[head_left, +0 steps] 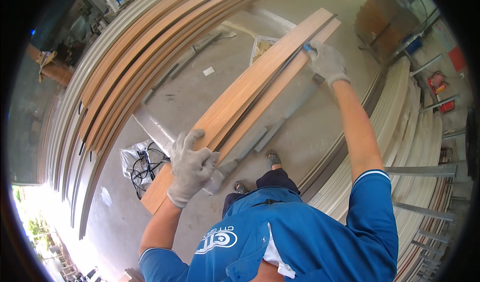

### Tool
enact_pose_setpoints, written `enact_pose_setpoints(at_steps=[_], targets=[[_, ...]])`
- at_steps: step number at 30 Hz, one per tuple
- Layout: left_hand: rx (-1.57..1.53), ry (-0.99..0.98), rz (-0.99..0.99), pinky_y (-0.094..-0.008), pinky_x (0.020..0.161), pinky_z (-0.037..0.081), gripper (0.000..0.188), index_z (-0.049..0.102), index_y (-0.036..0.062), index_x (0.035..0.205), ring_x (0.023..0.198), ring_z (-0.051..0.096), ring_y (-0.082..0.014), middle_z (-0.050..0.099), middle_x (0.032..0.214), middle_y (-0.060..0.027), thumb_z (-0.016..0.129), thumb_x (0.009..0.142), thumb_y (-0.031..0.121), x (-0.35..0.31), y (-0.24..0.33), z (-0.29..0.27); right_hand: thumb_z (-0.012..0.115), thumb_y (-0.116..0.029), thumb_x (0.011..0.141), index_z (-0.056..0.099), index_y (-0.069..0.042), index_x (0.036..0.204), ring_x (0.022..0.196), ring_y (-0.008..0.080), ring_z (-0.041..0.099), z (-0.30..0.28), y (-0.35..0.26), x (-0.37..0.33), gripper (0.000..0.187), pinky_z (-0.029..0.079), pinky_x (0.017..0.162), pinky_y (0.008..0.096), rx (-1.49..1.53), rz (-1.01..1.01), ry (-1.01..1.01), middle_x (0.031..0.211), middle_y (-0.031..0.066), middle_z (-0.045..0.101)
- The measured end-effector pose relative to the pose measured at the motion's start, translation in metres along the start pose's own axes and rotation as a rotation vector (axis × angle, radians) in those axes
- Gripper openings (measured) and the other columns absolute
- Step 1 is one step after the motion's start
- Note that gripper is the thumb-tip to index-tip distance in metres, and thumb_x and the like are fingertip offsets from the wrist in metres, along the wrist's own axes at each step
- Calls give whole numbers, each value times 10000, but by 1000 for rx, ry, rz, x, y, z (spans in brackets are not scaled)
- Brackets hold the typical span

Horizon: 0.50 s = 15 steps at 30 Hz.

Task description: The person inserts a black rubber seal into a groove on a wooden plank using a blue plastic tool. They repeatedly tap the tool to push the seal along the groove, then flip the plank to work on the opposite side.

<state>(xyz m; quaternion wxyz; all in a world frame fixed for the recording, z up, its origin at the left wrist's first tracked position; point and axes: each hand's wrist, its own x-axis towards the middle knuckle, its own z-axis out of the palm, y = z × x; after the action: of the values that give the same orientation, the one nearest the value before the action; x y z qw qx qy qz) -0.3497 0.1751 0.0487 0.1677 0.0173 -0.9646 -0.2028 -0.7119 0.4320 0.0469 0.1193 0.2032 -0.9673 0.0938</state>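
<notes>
A long wood-coloured profile board [265,79] slants in front of me, its far end up and to the right. Along its length runs a dark strip [242,117] in a groove. My left hand [192,167], in a grey glove, lies across the near part of the board with its fingers spread. Toward the far end, my gloved right hand [327,62] is closed on a small blue tool [307,47]. The tool meets the board beside the dark strip; most of it is hidden in my fist, so its kind does not show.
Several long wood-coloured profiles [145,47] are stacked at the left. Pale profiles [400,127] lie at the right on metal rack arms [425,171]. Black cables [142,169] lie on plastic wrap near my left hand. A white crate [260,47] stands beyond the board.
</notes>
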Motion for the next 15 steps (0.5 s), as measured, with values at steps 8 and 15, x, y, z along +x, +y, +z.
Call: enact_pose_setpoints(at_steps=[8,15], targets=[[13,-4,25,-477,920,419,198,695,40,703,1066,549,-365,610,1205,-174,764,799,199,0,-3,5,623,-321,961,684,-123,1161,820,359,712,-8,-69,-76,288,558,750,474,-19,-135,33,837,166,728],[2,58,76,-471,840,430,234,730,51,704,1013,551,-355,627,1181,-141,737,806,261,1,-7,10,606,-236,953,651,-122,1222,842,386,711,-22,-145,-169,296,562,737,491,94,-137,-132,911,199,719]])
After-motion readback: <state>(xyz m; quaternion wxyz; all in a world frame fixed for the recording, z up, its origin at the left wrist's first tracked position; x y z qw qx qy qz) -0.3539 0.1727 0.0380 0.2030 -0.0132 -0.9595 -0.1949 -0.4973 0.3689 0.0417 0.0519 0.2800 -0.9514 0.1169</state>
